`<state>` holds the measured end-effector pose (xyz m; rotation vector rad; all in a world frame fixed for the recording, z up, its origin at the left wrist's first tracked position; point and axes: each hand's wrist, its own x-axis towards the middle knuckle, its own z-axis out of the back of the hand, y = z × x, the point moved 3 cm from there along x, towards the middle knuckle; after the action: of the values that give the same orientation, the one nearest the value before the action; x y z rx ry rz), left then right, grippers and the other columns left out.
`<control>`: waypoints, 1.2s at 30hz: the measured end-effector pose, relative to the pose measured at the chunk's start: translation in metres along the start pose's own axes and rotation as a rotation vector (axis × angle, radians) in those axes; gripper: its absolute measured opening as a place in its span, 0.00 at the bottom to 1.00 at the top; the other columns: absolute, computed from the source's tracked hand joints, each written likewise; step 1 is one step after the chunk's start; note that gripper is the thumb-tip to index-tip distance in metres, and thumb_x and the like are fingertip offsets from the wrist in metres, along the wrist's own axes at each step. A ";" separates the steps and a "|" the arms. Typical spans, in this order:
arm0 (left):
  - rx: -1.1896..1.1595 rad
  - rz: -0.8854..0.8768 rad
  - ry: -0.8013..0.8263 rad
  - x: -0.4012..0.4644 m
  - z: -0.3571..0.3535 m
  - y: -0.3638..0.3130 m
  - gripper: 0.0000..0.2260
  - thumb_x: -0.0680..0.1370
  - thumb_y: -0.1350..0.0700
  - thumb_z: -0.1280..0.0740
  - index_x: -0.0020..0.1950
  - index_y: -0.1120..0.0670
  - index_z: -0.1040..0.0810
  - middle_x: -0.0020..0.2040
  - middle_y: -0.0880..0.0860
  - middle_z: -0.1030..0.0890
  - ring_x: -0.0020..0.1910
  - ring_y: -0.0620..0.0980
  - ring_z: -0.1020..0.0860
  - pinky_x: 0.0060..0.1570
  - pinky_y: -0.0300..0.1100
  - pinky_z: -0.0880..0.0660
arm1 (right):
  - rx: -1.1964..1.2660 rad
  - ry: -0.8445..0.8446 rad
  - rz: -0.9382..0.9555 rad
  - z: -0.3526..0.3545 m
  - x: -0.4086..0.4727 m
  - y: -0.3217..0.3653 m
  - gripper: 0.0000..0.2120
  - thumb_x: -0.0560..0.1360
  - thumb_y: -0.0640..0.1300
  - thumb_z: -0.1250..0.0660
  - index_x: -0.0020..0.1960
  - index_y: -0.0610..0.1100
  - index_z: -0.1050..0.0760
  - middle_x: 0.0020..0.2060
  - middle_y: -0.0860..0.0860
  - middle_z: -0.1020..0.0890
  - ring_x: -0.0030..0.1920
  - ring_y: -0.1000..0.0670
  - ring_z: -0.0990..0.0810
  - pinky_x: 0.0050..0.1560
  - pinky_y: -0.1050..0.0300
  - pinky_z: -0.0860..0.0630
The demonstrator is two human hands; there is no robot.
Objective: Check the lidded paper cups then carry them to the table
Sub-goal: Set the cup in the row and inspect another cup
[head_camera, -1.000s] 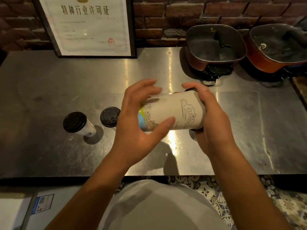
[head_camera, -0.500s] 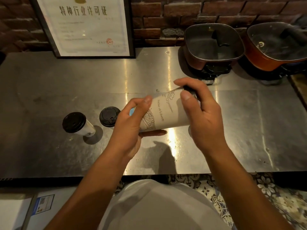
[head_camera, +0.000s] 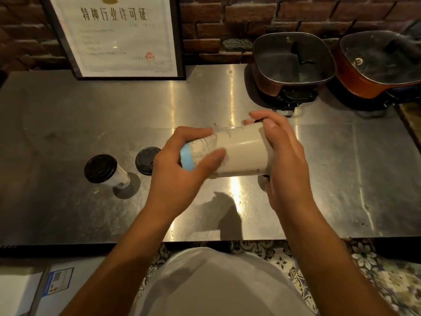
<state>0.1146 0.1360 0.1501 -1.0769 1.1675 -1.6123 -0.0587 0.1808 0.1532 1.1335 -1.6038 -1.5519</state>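
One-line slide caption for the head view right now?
Both hands, left hand and right hand, hold a lidded paper cup sideways above the steel counter.

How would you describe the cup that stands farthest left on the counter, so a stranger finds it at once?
Start at the framed certificate leaning on the brick wall, then come toward you across the steel counter. Two black-lidded cups stand there; take the left cup, whose pale side shows, not the one partly hidden behind the left hand.
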 end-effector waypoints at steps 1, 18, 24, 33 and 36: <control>-0.184 0.180 0.004 0.001 -0.002 0.003 0.11 0.75 0.44 0.25 0.54 0.44 0.21 0.51 0.43 0.18 0.50 0.51 0.15 0.37 0.41 0.17 | -0.081 0.014 0.179 -0.001 -0.001 0.004 0.11 0.82 0.52 0.39 0.60 0.56 0.21 0.58 0.56 0.19 0.56 0.51 0.19 0.42 0.59 0.23; -0.260 0.064 0.124 -0.005 0.000 0.010 0.19 0.70 0.53 0.23 0.60 0.46 0.21 0.55 0.48 0.16 0.51 0.57 0.14 0.39 0.49 0.15 | 0.057 0.010 0.073 0.007 -0.001 -0.002 0.15 0.85 0.50 0.44 0.64 0.50 0.22 0.59 0.51 0.16 0.56 0.48 0.17 0.41 0.57 0.23; -0.435 0.574 0.154 -0.003 -0.005 0.029 0.34 0.76 0.35 0.37 0.65 0.65 0.26 0.40 0.65 0.18 0.23 0.58 0.21 0.22 0.42 0.25 | -0.328 0.159 0.629 0.003 -0.005 0.002 0.17 0.80 0.48 0.43 0.67 0.49 0.27 0.67 0.44 0.24 0.65 0.49 0.23 0.60 0.55 0.24; -0.170 0.069 0.163 -0.007 0.003 0.012 0.20 0.73 0.47 0.27 0.64 0.39 0.28 0.56 0.40 0.20 0.45 0.59 0.15 0.33 0.45 0.17 | 0.068 0.050 -0.027 0.006 0.005 -0.011 0.15 0.86 0.52 0.44 0.65 0.55 0.21 0.56 0.52 0.16 0.47 0.55 0.16 0.37 0.61 0.23; -0.313 0.221 0.090 -0.007 -0.001 0.014 0.16 0.76 0.45 0.30 0.61 0.49 0.26 0.50 0.55 0.17 0.28 0.65 0.21 0.23 0.46 0.22 | -0.013 0.069 0.306 0.002 -0.002 -0.003 0.14 0.83 0.48 0.42 0.65 0.50 0.24 0.59 0.54 0.19 0.55 0.51 0.19 0.44 0.57 0.21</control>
<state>0.1176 0.1405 0.1349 -1.0331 1.5804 -1.3467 -0.0591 0.1835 0.1500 0.8766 -1.6317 -1.3085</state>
